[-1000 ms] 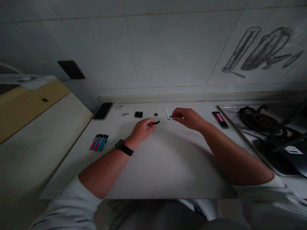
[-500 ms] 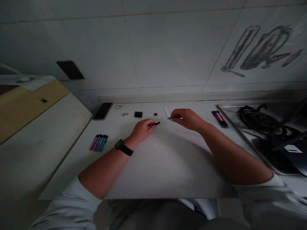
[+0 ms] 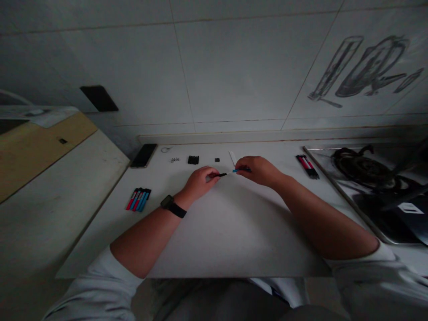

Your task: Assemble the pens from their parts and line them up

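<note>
The left hand (image 3: 199, 182) has its fingers pinched together on a thin black pen part (image 3: 221, 174), whose tip juts rightward past the fingertips. The right hand (image 3: 259, 170) likewise has its fingers closed on a short blue pen barrel (image 3: 239, 170), held nearly level and pointing left toward the black piece; the two ends sit just beside each other, and whether they touch cannot be told. Both hands hover low over the back half of the white, smooth worktop (image 3: 227, 232), forearms bare and angled inward, a black watch (image 3: 172, 206) on the left wrist. A row of red and blue pens (image 3: 138, 199) lies to the left, small black ribbed parts (image 3: 193, 159) and a dark phone (image 3: 143, 155) near the wall, red and black pens (image 3: 306, 165) to the right.
</note>
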